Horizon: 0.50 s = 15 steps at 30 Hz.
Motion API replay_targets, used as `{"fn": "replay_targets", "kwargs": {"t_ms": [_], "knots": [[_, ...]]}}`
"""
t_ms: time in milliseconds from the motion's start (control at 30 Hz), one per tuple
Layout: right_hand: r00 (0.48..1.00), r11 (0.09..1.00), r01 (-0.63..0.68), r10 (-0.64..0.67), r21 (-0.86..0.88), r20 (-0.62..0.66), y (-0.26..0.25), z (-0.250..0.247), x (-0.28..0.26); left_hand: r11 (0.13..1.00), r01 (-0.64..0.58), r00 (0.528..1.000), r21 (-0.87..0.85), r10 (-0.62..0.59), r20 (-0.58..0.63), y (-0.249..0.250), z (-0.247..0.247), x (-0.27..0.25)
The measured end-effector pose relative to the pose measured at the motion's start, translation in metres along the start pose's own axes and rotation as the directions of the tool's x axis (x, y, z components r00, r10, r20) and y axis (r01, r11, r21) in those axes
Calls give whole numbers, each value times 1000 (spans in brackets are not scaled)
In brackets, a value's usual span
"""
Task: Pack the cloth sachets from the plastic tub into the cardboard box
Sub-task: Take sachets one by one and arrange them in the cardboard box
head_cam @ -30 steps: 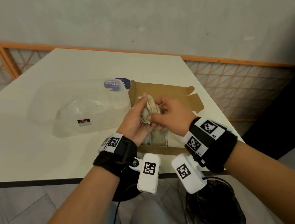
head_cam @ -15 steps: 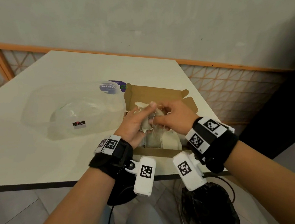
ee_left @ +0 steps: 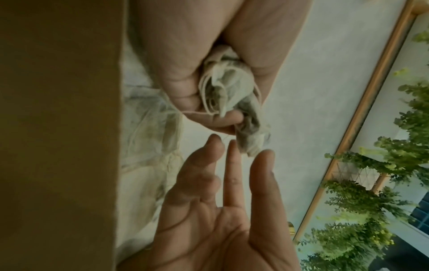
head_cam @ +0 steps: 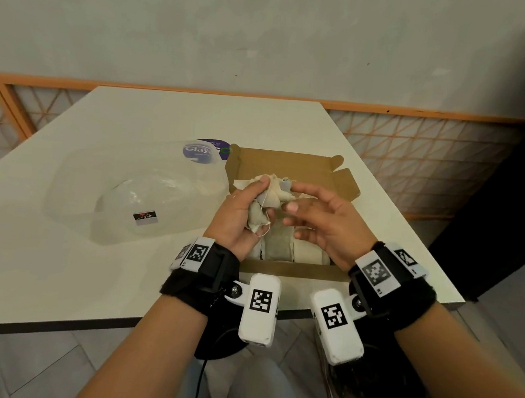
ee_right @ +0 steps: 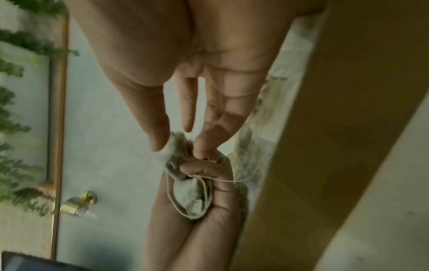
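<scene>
Both hands over cardboard box (head_cam: 292, 169): left hand (head_cam: 237, 219) clutches cloth sachet (head_cam: 265, 205); right hand (head_cam: 325, 223) fingers spread, perhaps touching it.

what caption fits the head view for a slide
Left hand grips bunched cloth sachets over the cardboard box; right hand open.

Crumpled beige sachet (head_cam: 265, 204) w/ loose string held over open cardboard box (head_cam: 283, 269); clear tub (head_cam: 73, 201) seemingly empty.

One clear plastic tub (head_cam: 134, 197), one open brown cardboard box (head_cam: 292, 173), one bunch of crumpled off-white cloth sachets (head_cam: 266, 199) in hand, several more packed in the box, exact number unclear, two bare hands, one white table (head_cam: 59, 260)
</scene>
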State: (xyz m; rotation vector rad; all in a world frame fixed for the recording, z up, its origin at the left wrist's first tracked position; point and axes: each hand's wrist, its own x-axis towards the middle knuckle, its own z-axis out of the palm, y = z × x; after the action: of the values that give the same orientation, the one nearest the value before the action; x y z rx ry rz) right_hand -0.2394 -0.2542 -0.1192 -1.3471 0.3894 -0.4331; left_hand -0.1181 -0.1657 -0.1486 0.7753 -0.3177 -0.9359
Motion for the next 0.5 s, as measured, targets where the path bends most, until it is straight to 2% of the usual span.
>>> {"fn": "replay_targets", "kwargs": {"t_ms": [100, 233, 367, 500], "knots": [[999, 999, 44, -44, -9, 1, 10, 4, -1, 996, 44, 999, 75, -46, 18, -2, 0, 0], [996, 994, 83, -80, 72, -50, 13, 3, -1, 988, 112, 993, 105, -116, 30, -2, 3, -3], [989, 979, 105, -85, 175, -118, 13, 0, -1, 985, 159, 986, 64, -161, 40, 0, 5, -5], [983, 949, 115, -66, 295, -171, 12, -3, 1, 991, 125, 992, -42, -125, 10, 0, 1, -2]]}}
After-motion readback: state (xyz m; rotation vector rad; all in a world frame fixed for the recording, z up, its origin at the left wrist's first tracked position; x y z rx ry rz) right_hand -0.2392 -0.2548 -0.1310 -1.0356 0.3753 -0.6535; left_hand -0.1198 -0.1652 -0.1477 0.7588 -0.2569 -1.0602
